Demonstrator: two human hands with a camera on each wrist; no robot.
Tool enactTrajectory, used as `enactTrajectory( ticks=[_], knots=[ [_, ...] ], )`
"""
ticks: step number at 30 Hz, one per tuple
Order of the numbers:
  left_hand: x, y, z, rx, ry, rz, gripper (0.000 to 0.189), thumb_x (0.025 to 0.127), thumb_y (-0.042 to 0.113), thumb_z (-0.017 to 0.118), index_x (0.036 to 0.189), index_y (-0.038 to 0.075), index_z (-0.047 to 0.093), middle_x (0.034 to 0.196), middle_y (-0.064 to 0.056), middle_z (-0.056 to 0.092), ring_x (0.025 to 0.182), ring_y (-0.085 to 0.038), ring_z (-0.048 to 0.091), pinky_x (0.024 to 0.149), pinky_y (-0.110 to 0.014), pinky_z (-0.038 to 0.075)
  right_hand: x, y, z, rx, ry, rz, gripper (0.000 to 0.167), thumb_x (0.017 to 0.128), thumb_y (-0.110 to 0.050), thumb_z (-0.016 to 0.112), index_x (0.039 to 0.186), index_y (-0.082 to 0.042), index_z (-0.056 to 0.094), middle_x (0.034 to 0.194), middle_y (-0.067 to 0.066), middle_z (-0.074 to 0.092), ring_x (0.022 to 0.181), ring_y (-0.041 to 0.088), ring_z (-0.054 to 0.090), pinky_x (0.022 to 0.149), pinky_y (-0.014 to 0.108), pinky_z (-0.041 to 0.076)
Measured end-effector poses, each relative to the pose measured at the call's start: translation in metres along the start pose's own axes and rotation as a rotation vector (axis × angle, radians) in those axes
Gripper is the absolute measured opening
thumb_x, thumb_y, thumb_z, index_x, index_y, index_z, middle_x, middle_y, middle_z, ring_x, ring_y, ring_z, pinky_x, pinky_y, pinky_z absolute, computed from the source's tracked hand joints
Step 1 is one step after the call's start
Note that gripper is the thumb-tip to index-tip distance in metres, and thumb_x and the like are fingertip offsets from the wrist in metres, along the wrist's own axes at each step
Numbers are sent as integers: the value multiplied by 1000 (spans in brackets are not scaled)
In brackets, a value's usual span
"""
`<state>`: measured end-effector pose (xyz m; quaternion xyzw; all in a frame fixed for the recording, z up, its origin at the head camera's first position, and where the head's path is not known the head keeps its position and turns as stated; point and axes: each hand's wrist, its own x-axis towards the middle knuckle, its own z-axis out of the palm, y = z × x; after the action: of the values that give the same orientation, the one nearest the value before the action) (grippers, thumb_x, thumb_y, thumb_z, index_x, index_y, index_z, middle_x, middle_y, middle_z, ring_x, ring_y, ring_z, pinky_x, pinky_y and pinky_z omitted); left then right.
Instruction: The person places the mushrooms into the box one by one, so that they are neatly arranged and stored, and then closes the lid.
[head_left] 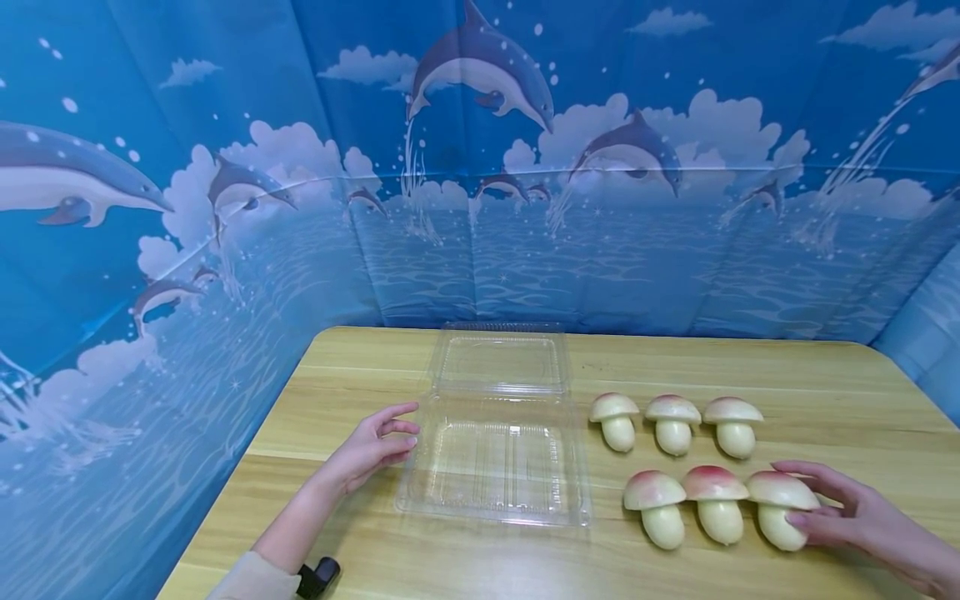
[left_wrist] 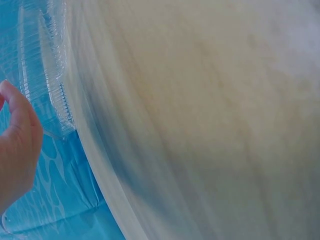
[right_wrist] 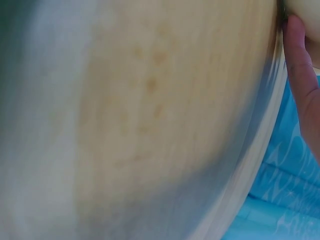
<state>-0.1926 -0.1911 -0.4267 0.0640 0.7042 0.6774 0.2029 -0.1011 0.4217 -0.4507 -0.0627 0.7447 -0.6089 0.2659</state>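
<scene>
On the right of the table, cream mushrooms with pink-tinged caps lie in two rows of 3. My right hand (head_left: 840, 512) holds the rightmost mushroom (head_left: 782, 508) of the near row, thumb against its stem and fingers around its far side. In the right wrist view, the thumb (right_wrist: 300, 65) touches a pale rounded surface at the top edge. A clear plastic clamshell box (head_left: 495, 458) lies open in the middle, its lid (head_left: 501, 362) folded back. At the box's left rim, my left hand (head_left: 378, 446) has relaxed, slightly bent fingers and holds nothing.
The far-row mushrooms (head_left: 673, 423) stand right of the box. Two more near-row mushrooms (head_left: 714, 504) sit beside the held one. A blue dolphin-print curtain (head_left: 480, 250) hangs behind the wooden table (head_left: 360, 367). A black strap device (head_left: 318, 577) is on the left wrist.
</scene>
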Motion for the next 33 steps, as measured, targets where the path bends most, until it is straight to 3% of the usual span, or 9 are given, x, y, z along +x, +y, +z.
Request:
enactTrajectory(
  ticks=[9, 19, 27, 33],
  knots=[
    [0, -1, 1, -7, -1, -2, 62, 88, 1, 59, 142, -3, 29, 109, -14, 53, 85, -13, 59, 74, -22, 51, 2, 0, -2, 30, -25, 27, 47, 99, -9, 41, 120, -51, 48, 114, -31, 52, 100, 3, 58, 78, 37, 52],
    [-1, -1, 1, -13, -2, 0, 62, 88, 1, 60, 142, -3, 29, 109, -14, 53, 84, -12, 59, 74, -22, 51, -3, -3, -3, -32, 13, -45, 51, 97, -4, 43, 122, -49, 47, 115, -31, 50, 96, 10, 60, 75, 38, 54],
    [-1, 0, 0, -22, -11, 6, 62, 88, 1, 59, 142, -3, 28, 107, -12, 53, 86, -14, 59, 73, -22, 50, -3, -13, -5, -21, 9, -118, 57, 96, 2, 40, 125, -47, 47, 116, -29, 51, 94, 13, 62, 72, 39, 54],
    [0, 0, 0, -22, -21, 13, 62, 88, 0, 58, 142, -3, 28, 107, -12, 53, 87, -15, 58, 74, -22, 51, -4, -20, -5, -40, 39, -58, 54, 98, -3, 41, 120, -52, 46, 112, -35, 47, 94, 10, 62, 71, 42, 54]
  ],
)
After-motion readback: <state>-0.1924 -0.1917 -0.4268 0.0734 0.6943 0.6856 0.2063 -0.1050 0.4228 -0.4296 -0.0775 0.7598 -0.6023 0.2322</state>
